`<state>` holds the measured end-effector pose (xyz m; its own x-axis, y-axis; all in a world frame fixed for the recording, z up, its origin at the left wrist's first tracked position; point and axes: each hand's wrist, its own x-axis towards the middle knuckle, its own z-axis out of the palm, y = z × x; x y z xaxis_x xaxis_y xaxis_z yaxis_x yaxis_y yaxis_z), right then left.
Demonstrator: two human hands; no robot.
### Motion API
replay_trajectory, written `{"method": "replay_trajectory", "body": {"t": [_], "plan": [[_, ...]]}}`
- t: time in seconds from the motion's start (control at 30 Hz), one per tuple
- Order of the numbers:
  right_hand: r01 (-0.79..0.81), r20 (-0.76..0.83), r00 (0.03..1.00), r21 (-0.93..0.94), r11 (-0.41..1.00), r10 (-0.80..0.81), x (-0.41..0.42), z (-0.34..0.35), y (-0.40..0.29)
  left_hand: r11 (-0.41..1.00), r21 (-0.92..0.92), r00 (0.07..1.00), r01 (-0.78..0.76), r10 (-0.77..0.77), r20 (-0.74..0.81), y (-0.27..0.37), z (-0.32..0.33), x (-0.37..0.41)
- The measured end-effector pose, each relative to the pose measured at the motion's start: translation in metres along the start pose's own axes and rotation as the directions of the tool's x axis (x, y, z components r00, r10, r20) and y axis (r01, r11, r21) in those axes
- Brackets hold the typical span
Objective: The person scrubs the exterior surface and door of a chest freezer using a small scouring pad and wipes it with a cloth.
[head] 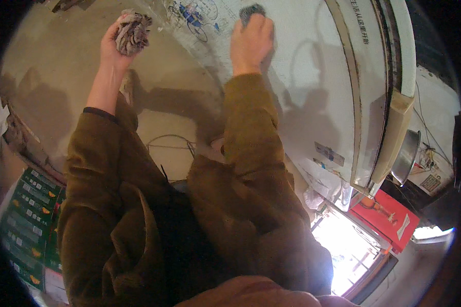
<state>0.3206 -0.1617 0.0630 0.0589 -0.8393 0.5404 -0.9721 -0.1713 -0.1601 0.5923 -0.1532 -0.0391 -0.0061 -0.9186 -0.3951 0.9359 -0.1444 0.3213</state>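
Note:
My left hand [115, 42] is closed around a crumpled, stained grey-brown cloth [132, 33], held out over the floor at upper left. At upper centre my right hand [252, 44] grips a grey scouring pad [251, 14] against a large white panel [292, 65], which looks like the side or door of an appliance. A blue printed picture with bicycle wheels [192, 17] and some smudges mark the panel, to the left of my right hand. The part of the pad under my fingers is hidden.
A beige handle-like piece [393, 136] runs along the panel's right edge, with a metal bowl [406, 157] beyond it. A red box [388, 217] stands at lower right, green printed cartons [30, 218] at lower left. A thin metal frame [171, 137] is near my legs.

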Motion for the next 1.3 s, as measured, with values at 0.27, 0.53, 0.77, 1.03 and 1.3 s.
{"method": "replay_trajectory", "body": {"t": [0.27, 0.53, 0.77, 1.03, 1.3], "plan": [[-0.296, 0.076, 0.939, -0.317, 0.901, 0.335, -0.120, -0.076, 0.117, 0.999, -0.021, 0.998, 0.037, -0.036, 0.044, 0.000, -0.016, 0.006], [-0.433, 0.011, 0.899, -0.132, 0.892, 0.438, -0.137, -0.074, 0.121, 0.990, 0.094, 0.994, 0.105, -0.102, -0.042, -0.020, 0.003, -0.004], [-0.093, 0.065, 0.994, 0.001, 0.996, 0.093, -0.011, 0.015, 0.013, 0.997, 0.021, 0.993, 0.071, -0.073, 0.097, -0.019, -0.011, 0.022], [-0.460, 0.101, 0.849, -0.341, 0.820, 0.518, -0.163, -0.065, 0.138, 0.985, 0.023, 0.935, 0.170, -0.169, 0.311, -0.016, -0.031, 0.025], [-0.412, -0.037, 0.910, -0.178, 0.894, 0.412, -0.149, -0.037, 0.123, 0.993, 0.056, 0.983, 0.108, -0.115, 0.145, -0.008, -0.019, 0.009]]}}
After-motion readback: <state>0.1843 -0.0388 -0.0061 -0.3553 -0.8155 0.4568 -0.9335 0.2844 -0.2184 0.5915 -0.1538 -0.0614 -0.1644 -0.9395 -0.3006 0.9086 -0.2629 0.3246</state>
